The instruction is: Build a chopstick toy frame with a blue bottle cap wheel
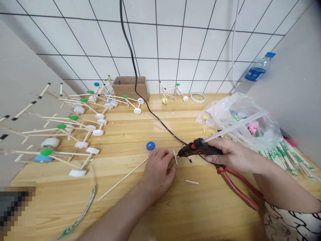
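My left hand (159, 170) rests on the wooden table, its fingers closed around a short wooden stick (175, 157). A long thin stick (122, 179) lies on the table and runs up beneath that hand. My right hand (229, 155) grips a black hot glue gun (194, 149), with a long clear glue stick (235, 125) jutting from its back. The gun's nozzle is at the short stick, touching or almost touching it. Just beyond my left fingers lies a blue bottle cap (150, 145). Red-handled pliers (238, 189) lie below my right hand, their jaws partly hidden.
Several stick-built bicycle models (75, 127) crowd the left side. At the back are a cardboard box (130, 87) and a tape roll (198, 97). A plastic bag (263, 129), wrapped chopsticks (286, 160) and a bottle (255, 73) occupy the right. A black cord (160, 120) crosses the table.
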Motion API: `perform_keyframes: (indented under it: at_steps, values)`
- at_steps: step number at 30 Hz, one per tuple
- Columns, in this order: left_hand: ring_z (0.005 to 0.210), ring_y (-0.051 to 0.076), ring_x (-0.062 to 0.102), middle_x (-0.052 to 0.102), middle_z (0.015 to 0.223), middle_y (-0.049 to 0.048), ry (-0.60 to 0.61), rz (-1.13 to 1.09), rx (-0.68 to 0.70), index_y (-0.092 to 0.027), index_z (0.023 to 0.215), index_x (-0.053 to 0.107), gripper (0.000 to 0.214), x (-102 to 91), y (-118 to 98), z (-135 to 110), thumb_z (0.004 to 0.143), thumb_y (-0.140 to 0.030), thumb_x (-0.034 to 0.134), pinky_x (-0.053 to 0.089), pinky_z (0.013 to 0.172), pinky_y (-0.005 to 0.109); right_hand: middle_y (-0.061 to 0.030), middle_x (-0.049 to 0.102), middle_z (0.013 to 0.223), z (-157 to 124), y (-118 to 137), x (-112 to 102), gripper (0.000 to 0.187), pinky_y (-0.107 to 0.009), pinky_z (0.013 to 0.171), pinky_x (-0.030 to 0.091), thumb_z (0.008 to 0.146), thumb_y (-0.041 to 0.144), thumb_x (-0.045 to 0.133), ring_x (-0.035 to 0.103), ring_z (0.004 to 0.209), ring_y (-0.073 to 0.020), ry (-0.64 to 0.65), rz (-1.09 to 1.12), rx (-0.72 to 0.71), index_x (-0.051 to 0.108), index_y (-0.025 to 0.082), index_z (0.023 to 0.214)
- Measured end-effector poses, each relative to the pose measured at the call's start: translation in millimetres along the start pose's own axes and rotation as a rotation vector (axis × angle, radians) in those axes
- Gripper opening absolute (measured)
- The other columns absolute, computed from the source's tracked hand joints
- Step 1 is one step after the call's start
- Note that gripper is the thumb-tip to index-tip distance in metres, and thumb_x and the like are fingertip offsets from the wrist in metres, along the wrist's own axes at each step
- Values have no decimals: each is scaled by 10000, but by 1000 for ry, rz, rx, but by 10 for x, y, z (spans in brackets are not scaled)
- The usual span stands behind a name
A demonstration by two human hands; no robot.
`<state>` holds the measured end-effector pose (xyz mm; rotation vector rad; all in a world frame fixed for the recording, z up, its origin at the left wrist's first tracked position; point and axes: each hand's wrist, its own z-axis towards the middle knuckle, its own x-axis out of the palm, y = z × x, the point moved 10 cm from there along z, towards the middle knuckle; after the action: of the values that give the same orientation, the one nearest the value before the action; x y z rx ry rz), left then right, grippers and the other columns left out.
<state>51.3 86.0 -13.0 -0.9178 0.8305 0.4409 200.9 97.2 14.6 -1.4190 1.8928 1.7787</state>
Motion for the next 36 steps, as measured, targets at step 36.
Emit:
perform_keyframes:
  at_steps: [36]
  values:
    - [854,225,524,595,889,73,-13,27,9,-171,905,606,160,6,-3,5,763,-174,533,456,766,377,-9,645,861,19,42,11,297,-262,671,414,821,316,530,566,774,-189,0,-29,-24,617,208,1083]
